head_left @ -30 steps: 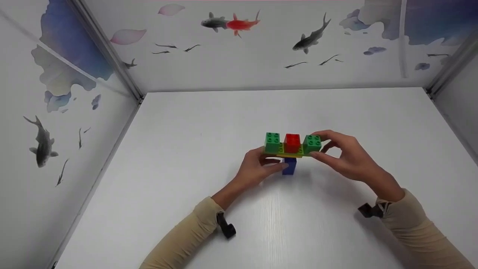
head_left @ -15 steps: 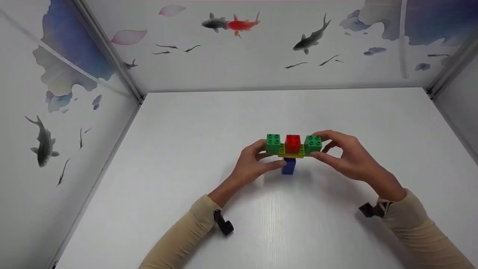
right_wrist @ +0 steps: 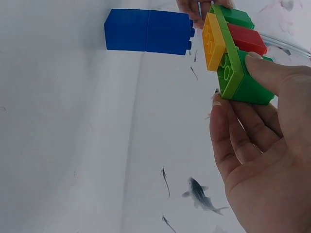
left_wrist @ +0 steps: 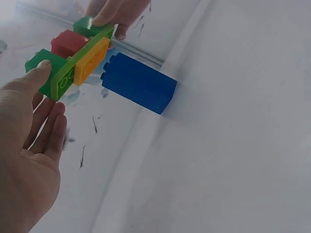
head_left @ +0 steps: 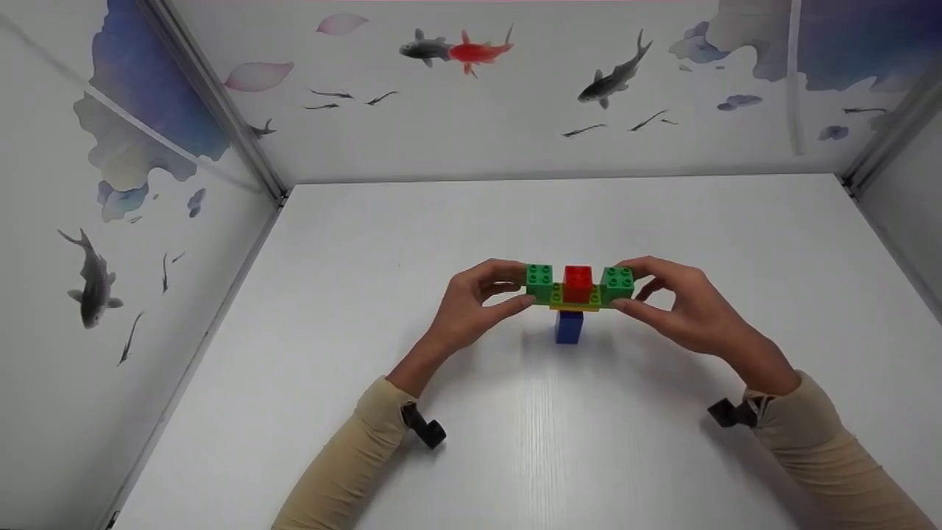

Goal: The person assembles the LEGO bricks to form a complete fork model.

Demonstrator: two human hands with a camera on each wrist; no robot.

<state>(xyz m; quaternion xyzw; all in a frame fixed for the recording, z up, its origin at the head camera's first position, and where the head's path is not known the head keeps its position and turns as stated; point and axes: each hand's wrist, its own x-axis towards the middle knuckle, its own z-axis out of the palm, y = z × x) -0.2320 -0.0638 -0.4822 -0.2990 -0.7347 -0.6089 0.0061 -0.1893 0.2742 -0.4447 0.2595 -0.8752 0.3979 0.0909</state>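
Observation:
Both hands hold a toy-brick assembly between them. My left hand [head_left: 471, 305] pinches its left green brick [head_left: 539, 285], thumb in front and fingers behind. At the other end, my right hand [head_left: 684, 309] grips the right green brick [head_left: 617, 284] with thumb and fingers. A red brick [head_left: 578, 285] sits between the green ones, all on light green plates [left_wrist: 63, 79]. Under the plates is a yellow brick [right_wrist: 213, 42]. Two stacked blue bricks [right_wrist: 146, 30] stand upright on the table below. Their top studs show bare in the wrist views, with a gap to the yellow brick.
The white table [head_left: 353, 243] meets a back wall [head_left: 515, 140] and a left wall [head_left: 44, 412], both decorated with painted fish. Black wrist devices [head_left: 425, 427] sit at both sleeve cuffs.
My left hand has moved left and away from me, its thumb going from the blue bricks to the left green brick. The right hand keeps its grip; the assembly has barely shifted.

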